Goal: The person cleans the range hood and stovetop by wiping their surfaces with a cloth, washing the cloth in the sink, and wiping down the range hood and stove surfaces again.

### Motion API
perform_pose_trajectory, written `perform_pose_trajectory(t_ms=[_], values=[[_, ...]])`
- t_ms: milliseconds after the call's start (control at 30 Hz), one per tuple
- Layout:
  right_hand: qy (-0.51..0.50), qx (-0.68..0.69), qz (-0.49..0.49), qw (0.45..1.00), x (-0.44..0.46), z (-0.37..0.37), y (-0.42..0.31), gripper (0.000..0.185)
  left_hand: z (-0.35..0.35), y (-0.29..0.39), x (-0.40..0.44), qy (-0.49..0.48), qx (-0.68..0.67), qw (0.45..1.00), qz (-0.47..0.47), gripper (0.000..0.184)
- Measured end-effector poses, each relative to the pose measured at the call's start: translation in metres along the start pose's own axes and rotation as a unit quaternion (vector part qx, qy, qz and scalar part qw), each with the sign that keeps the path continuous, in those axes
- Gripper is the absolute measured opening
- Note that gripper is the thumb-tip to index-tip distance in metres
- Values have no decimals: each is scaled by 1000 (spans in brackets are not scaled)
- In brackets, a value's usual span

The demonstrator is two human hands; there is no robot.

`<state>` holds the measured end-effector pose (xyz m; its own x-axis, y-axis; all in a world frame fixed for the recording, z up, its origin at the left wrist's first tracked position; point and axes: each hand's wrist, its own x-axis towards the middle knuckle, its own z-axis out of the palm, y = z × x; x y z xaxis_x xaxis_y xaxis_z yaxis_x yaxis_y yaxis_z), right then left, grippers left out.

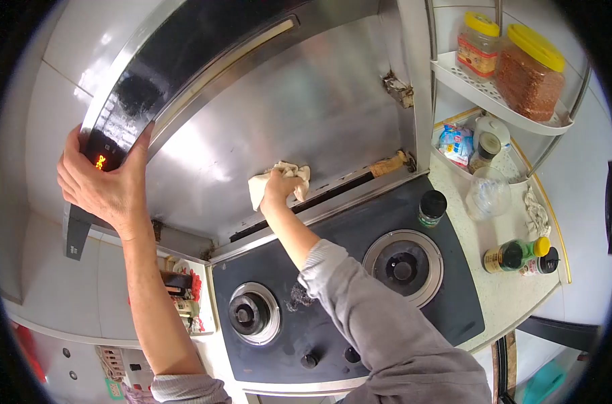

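A cream cloth [260, 189] is bunched under my right hand [279, 188], whose fingers are closed on it. The cloth lies against the metal back panel [218, 135], low down near the dark slot above the stove. My left hand [104, 178] grips the lower left end of the black range hood edge [134, 101], thumb on one side and fingers round the other, beside a lit orange display [100, 161]. Both forearms reach over the black gas stove [333, 269].
Two burners [254, 314] and knobs are on the stove, with a black-lidded jar [432, 207] at its back right. Bottles [515, 256] lie or stand on the right counter. A corner rack [481, 94] holds yellow-lidded jars. Packets [185, 306] sit at the left.
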<state>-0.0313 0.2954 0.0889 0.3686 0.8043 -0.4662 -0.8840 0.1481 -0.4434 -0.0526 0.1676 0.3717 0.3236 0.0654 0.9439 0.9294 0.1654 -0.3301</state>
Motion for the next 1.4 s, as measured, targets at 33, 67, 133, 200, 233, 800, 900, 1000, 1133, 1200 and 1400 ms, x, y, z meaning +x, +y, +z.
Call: perform_pose_trajectory(t_ms=[33, 67, 133, 200, 233, 800, 900, 1000, 1133, 1200, 1400], values=[[-19, 34, 4, 999, 5, 4, -3, 31, 1, -2, 0, 2, -1, 1000, 0, 80], [-28, 15, -29, 999, 16, 7, -10, 31, 3, -4, -1, 2, -5, 1000, 1, 82], [-46, -7, -83, 995, 14, 15, -66, 21, 3, -1, -1, 16, -26, 1000, -4, 81], [-74, 17, -90, 993, -5, 12, -145, 15, 2, -2, -1, 25, -38, 999, 2, 81], [-92, 31, -91, 991, -5, 9, -172, 15, 4, -3, -2, 31, -40, 999, 7, 81], [-58, -200, -351, 913, 19, -26, -63, 46, 17, -18, -5, 45, -3, 999, 12, 85], [-26, -266, -458, 848, 36, -14, -137, 52, 12, -10, -4, 36, -21, 999, -9, 81], [63, -406, -431, 803, 60, -24, -180, 57, 7, -1, -2, 38, -32, 998, -25, 79], [158, -407, -440, 785, 113, -53, -159, 52, 11, -6, -2, 47, -22, 999, -9, 79], [184, -387, -405, 808, 124, -63, -154, 46, 15, -6, -2, 60, -16, 998, 1, 78], [68, -243, -213, 944, 145, -100, -147, 43, 4, 4, 2, 31, -9, 999, -15, 77]])
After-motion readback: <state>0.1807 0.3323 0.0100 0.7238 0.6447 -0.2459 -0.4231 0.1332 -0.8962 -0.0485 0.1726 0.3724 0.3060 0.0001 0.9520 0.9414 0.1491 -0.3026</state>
